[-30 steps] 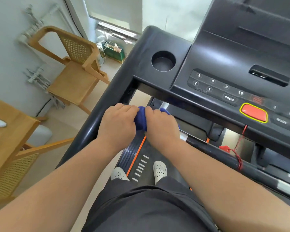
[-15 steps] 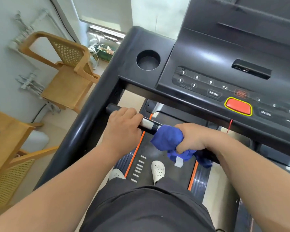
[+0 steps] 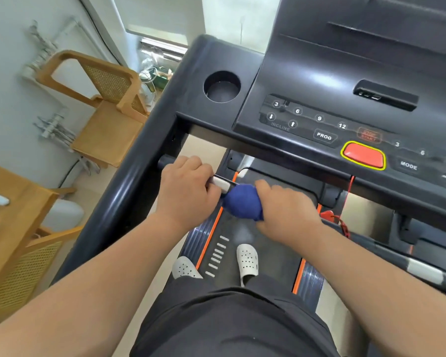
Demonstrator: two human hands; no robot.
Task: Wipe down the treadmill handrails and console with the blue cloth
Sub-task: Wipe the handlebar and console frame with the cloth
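Note:
The blue cloth is bunched round the treadmill's front crossbar, gripped there by my right hand. Just to its left, my left hand grips the same bar, whose black end and silver sensor strip show on either side of the hand. The black console with its numbered buttons and red stop button lies above and to the right of both hands. The thick black left handrail slants down past my left arm.
A round cup holder sits at the console's left corner. A red safety cord hangs by my right wrist. Wooden chairs and a wooden table stand left of the treadmill. My white shoes are on the belt.
My right hand slid the cloth left along the crossbar, back toward my left hand, and the cloth is bunched tighter with no loose end hanging. My left hand kept its grip.

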